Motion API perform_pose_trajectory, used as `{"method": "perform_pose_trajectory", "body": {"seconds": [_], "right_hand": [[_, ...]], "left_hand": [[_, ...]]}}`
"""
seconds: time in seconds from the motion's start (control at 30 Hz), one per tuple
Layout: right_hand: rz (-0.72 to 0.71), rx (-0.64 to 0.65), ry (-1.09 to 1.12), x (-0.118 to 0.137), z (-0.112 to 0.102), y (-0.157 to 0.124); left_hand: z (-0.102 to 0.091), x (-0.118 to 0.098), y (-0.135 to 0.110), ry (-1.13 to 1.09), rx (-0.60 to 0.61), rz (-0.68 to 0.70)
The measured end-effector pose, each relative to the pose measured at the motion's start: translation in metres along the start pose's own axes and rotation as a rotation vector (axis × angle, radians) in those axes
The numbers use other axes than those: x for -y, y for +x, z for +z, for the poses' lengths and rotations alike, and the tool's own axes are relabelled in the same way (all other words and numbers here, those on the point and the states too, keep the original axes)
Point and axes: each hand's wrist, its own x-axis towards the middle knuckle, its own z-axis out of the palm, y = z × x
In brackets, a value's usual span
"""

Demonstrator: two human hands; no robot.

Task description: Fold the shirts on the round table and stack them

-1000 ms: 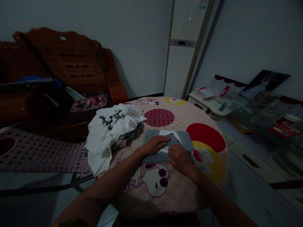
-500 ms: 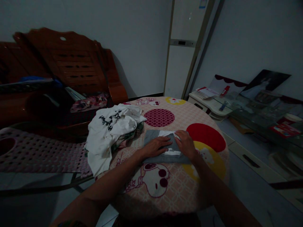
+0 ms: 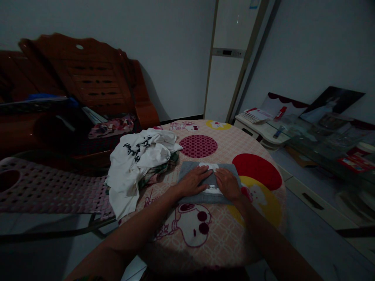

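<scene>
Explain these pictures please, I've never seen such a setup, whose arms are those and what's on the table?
No machine here: those are a person's bare arms. Every picture comes from one camera worn on that person's head, looking forward and down. On the round table lie a grey cloth with white parts and, to its left, a crumpled white garment over plaid cloth. The left hand lies flat on the grey cloth; the right hand rests on it too, but I can't tell whether it grips.
</scene>
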Motion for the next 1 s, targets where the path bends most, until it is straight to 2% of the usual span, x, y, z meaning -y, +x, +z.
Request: {"method": "perform_pose_trajectory", "body": {"seconds": [0.13, 0.27, 0.33, 0.43, 0.53, 0.63, 0.8, 1.0], "right_hand": [[0.008, -0.014, 0.011, 0.001, 0.002, -0.001], [0.007, -0.055, 0.081, -0.003, 0.003, -0.001], [0.052, -0.126, 0.13, -0.013, 0.0, -0.001], [0.213, -0.27, 0.139, -0.038, -0.008, -0.003], [0.364, -0.322, 0.114, -0.065, -0.01, -0.009], [0.422, -0.257, 0.099, -0.082, -0.003, -0.018], [0.403, -0.16, 0.078, -0.087, 0.011, -0.025], [0.414, -0.145, 0.165, -0.086, 0.012, -0.016]], "left_hand": [[0.001, 0.001, 0.002, 0.0, 0.047, -0.036], [-0.007, -0.002, 0.004, -0.09, 0.007, -0.064], [-0.016, 0.002, 0.002, -0.131, -0.108, -0.133], [-0.032, 0.018, -0.005, -0.114, -0.351, -0.305], [-0.036, 0.038, -0.015, -0.059, -0.453, -0.472], [-0.026, 0.051, -0.023, -0.005, -0.425, -0.54], [-0.008, 0.058, -0.024, 0.108, -0.355, -0.547], [-0.015, 0.069, -0.021, 0.045, -0.363, -0.565]]}}
